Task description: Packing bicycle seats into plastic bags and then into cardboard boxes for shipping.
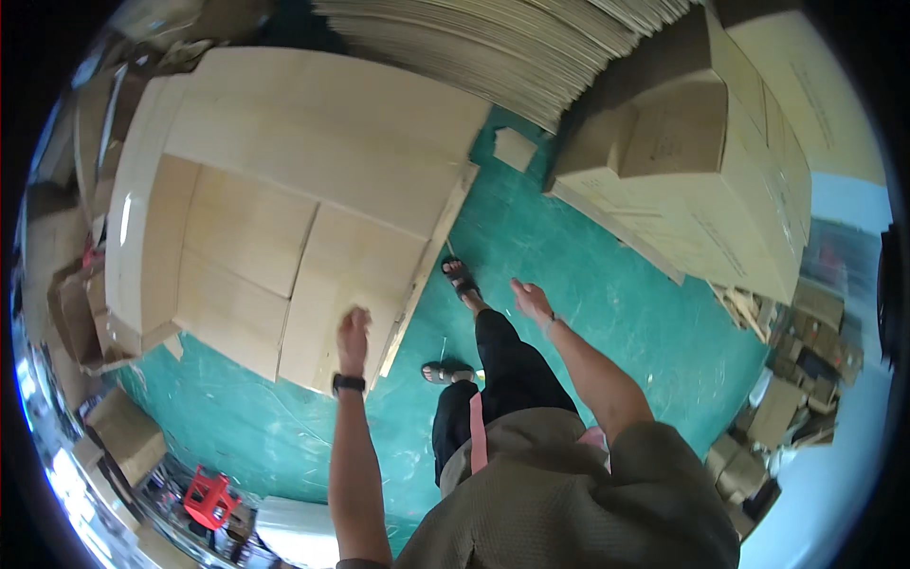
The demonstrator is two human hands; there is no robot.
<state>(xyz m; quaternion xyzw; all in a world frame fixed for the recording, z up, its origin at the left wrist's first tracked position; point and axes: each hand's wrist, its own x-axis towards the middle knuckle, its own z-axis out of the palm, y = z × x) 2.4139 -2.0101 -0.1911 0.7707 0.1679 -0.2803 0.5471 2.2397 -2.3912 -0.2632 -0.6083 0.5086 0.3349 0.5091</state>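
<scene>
My left hand (354, 339), with a dark band around its wrist, hangs over the edge of a large, low cardboard box (332, 128) on the left. Its fingers are loosely bent and apart, with nothing visible in them. My right hand (533, 299) is over the green floor to the right of my feet. One finger points outward and the others bend loosely; I see nothing held. The box has upright brown walls and flat cardboard panels (251, 228) inside, and sits on a wooden pallet (428, 270).
A tall stack of flat cardboard (493, 43) stands at the far side. Large cartons (682, 180) rest on a pallet at right. A cardboard scrap (515, 149) lies on the green floor (540, 228). A red plastic stool (210, 498) stands lower left; boxes (791, 408) pile up lower right.
</scene>
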